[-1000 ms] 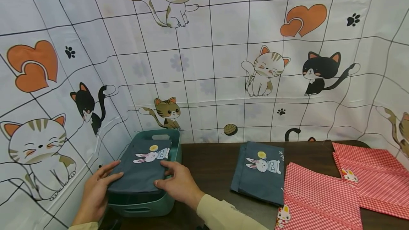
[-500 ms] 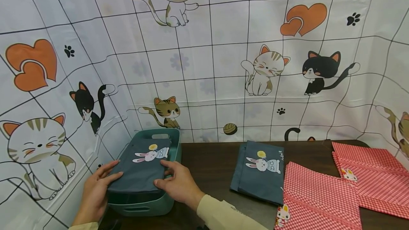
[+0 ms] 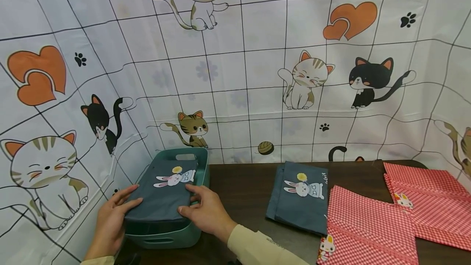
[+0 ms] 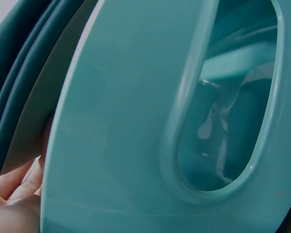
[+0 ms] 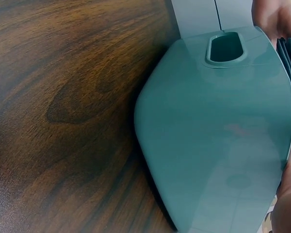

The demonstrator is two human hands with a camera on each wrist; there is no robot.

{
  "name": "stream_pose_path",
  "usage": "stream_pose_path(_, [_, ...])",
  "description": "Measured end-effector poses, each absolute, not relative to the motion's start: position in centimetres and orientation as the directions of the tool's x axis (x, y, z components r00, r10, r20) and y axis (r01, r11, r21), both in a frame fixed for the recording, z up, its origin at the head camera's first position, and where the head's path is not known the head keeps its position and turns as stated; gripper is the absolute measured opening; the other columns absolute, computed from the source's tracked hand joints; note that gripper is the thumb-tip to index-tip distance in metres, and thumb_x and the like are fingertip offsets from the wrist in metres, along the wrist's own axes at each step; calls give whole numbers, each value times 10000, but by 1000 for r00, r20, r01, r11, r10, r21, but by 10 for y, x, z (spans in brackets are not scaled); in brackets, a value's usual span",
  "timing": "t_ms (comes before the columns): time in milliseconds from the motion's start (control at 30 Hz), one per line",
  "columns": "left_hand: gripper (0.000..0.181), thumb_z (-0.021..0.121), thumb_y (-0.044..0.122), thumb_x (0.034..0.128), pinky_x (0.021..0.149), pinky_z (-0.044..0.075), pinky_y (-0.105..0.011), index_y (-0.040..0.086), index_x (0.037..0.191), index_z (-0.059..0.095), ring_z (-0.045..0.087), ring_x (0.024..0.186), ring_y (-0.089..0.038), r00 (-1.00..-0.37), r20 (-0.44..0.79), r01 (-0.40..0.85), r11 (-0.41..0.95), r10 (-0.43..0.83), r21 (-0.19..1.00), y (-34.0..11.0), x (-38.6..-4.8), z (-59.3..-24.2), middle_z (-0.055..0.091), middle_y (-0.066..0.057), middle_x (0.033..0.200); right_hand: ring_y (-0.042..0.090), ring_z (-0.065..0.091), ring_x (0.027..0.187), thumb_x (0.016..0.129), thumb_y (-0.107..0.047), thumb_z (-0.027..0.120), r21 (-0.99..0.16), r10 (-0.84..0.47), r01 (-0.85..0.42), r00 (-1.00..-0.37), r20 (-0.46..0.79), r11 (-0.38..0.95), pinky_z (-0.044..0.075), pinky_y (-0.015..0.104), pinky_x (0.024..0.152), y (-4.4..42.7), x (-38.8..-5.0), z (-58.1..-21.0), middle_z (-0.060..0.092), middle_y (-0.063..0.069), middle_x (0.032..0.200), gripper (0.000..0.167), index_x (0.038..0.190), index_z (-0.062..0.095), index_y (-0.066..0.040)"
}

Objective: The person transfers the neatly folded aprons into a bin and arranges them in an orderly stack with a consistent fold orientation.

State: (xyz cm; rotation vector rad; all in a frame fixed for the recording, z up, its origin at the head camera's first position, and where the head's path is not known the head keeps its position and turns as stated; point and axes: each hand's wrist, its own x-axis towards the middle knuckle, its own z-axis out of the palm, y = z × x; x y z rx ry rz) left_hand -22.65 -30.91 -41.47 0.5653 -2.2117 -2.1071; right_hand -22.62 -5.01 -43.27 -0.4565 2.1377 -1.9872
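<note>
A dark blue-grey folded cloth with a rabbit print (image 3: pixel 158 203) lies across the top of the green basket (image 3: pixel 156 241) at the left of the head view. My left hand (image 3: pixel 112 218) holds its left edge; in the left wrist view, fingers (image 4: pixel 24 184) show just below the cloth's folded layers (image 4: pixel 22 82). On the opposite edge, my right hand (image 3: pixel 209 212) grips with thumb and forefinger apart on the cloth, its other fingertips hidden. The right wrist view shows the basket's outer wall (image 5: pixel 213 131), with part of that hand (image 5: pixel 288 194) by the rim.
A second dark rabbit-print cloth (image 3: pixel 301 199) lies folded on the brown table (image 3: pixel 235 183). Right of it are two red checked cloths (image 3: pixel 368 224), (image 3: pixel 434 207). A white cat-print curtain (image 3: pixel 250 72) hangs behind and along the left side.
</note>
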Motion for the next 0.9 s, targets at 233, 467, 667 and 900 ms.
stream_pose_path(233, [537, 650, 63, 1059, 873, 574, -132, 362, 1504, 604, 277, 1607, -262, -937, -218, -231, 15, -272, 973, -311, -225, -416, 191, -73, 1799, 222, 778, 1045, 956, -122, 811, -993, -352, -100, -933, 69, 69, 651, 406, 912, -50, -227, -434, 648, 96, 1310, 600, 1520, 608, -82])
stream_pose_path(467, [527, 662, 78, 1058, 888, 577, -137, 359, 1500, 606, 327, 1571, -222, -938, -216, -229, 15, -270, 973, -312, -225, -418, 224, -56, 1785, 234, 780, 1049, 955, -108, 810, -992, -356, -108, -931, 80, 58, 652, 400, 908, -50, -228, -437, 648, 89, 1302, 597, 1518, 611, -91])
stream_pose_path(667, [498, 681, 101, 1054, 908, 579, -148, 385, 1461, 636, 421, 1422, -118, -936, -217, -232, 25, -276, 972, -312, -225, -417, 284, -26, 1734, 248, 785, 1056, 957, -93, 805, -993, -362, -111, -928, 90, 38, 651, 395, 905, -50, -230, -437, 651, 85, 1287, 594, 1519, 611, -103])
stream_pose_path(900, [503, 657, 89, 1064, 885, 580, -143, 352, 1491, 618, 319, 1565, -221, -935, -215, -230, 20, -283, 973, -309, -224, -417, 196, -66, 1795, 247, 784, 1069, 958, -96, 807, -993, -365, -112, -927, 89, 40, 649, 388, 911, -49, -229, -438, 647, 90, 1311, 603, 1525, 603, -89])
